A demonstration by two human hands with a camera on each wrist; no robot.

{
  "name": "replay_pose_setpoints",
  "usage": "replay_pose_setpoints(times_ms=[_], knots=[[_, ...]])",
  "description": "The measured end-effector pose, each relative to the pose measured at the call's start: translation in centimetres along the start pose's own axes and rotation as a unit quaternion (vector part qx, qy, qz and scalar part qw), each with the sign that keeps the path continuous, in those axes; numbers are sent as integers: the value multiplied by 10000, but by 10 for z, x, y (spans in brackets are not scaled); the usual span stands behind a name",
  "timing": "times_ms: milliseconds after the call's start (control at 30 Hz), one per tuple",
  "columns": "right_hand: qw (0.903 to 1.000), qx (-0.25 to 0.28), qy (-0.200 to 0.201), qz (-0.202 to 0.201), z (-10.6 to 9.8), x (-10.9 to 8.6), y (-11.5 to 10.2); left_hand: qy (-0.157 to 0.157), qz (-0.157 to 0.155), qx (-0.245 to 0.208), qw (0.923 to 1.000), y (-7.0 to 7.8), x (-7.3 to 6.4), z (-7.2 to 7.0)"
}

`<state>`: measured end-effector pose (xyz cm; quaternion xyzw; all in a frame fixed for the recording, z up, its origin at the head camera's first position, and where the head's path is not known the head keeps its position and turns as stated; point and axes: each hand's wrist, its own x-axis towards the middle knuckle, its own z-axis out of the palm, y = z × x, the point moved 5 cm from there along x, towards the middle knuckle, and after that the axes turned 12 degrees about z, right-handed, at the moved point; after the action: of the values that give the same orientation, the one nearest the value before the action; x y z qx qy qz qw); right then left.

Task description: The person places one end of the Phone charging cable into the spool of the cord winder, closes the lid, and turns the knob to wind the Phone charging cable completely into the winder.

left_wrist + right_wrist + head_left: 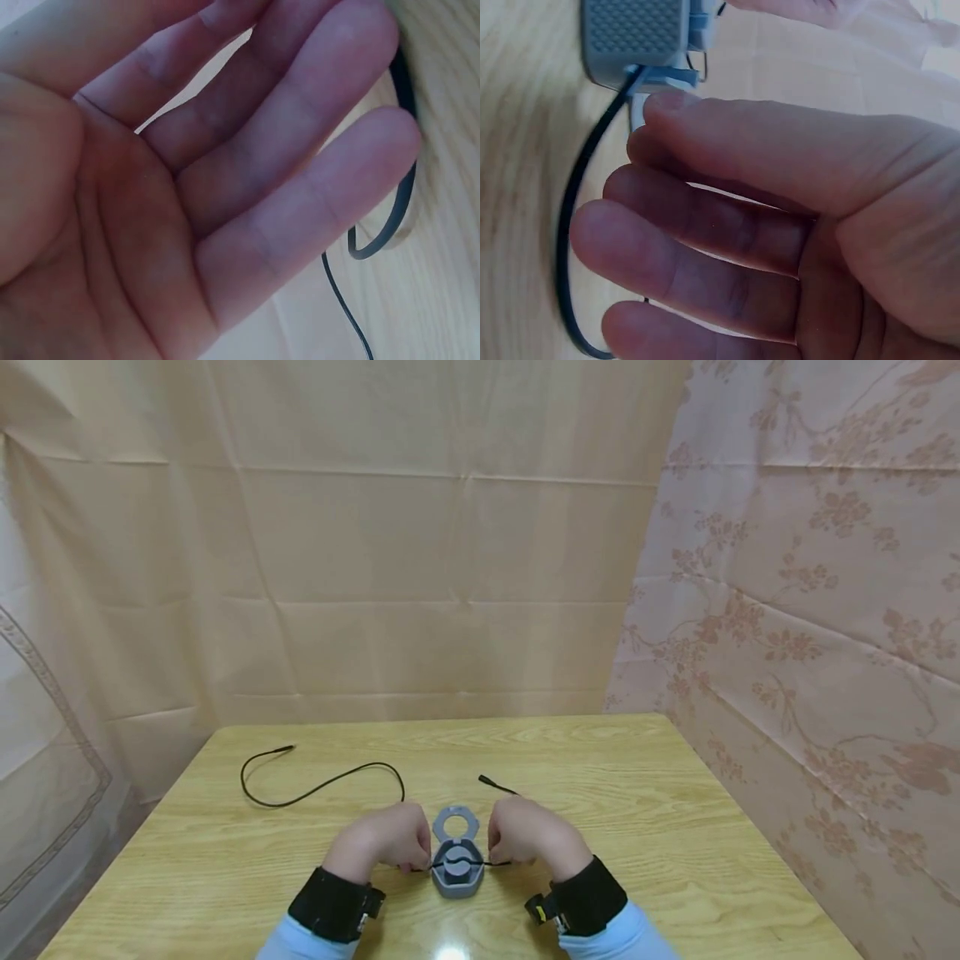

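A small grey hexagonal cable case (457, 878) sits on the table between the hands, its ring-shaped lid (456, 811) swung open at the back. A black cable (459, 861) runs across its round hub, leaving on both sides. On the left side my left hand (392, 837) pinches the cable; in the left wrist view the cable (406, 86) curves behind the fingertips. My right hand (531, 833) pinches it on the other side. In the right wrist view, thumb and index finger meet right beside the case's textured wall (636, 34), and the cable (564, 247) loops below them.
The cable's long end (322, 785) snakes over the table's left part to a plug (285, 749). A shorter end with a connector (487, 780) lies past the right hand. Table wood (645, 827) stretches to the back edge, where a beige curtain (450, 610) hangs.
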<state>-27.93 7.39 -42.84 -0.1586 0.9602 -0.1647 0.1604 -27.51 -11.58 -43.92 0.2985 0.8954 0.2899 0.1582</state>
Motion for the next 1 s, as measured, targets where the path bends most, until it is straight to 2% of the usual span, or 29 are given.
replay_pose_setpoints(times_ms=[433,667,867,1000], knots=[[9983,-568,77,49,8,4,-7,0,-135,114,9998,3,3,3],[9980,-590,44,238,7,4,-5,-114,-119,184,9997,8,2,3],[9983,-542,11,199,9,5,-2,-155,-257,131,9995,6,2,5],[9989,-468,37,67,7,5,0,-126,-154,85,9998,3,2,5]])
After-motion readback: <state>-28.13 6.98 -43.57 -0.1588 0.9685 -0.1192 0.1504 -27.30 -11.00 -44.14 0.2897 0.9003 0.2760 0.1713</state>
